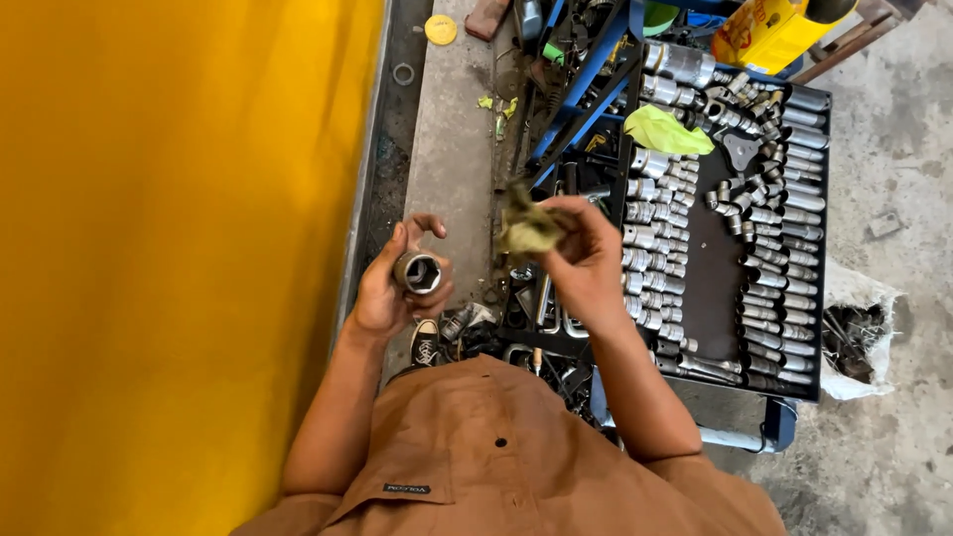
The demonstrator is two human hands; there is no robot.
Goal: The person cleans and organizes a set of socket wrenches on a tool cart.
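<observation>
My left hand (389, 283) grips a large steel socket (418, 272), its hollow end facing up at me. My right hand (586, 260) pinches a crumpled dirty yellow-green rag (528, 228), held a little to the right of the socket and apart from it. Both hands hover above the left edge of a black socket tray (717, 268) filled with rows of several chrome sockets (655, 238).
A bright yellow wall (179, 258) fills the left. A second green cloth (663, 131) lies on the tray. A blue metal frame (581, 94), a yellow container (769, 32) and a white bag of parts (856, 337) stand around. My shoe (425, 343) rests on concrete.
</observation>
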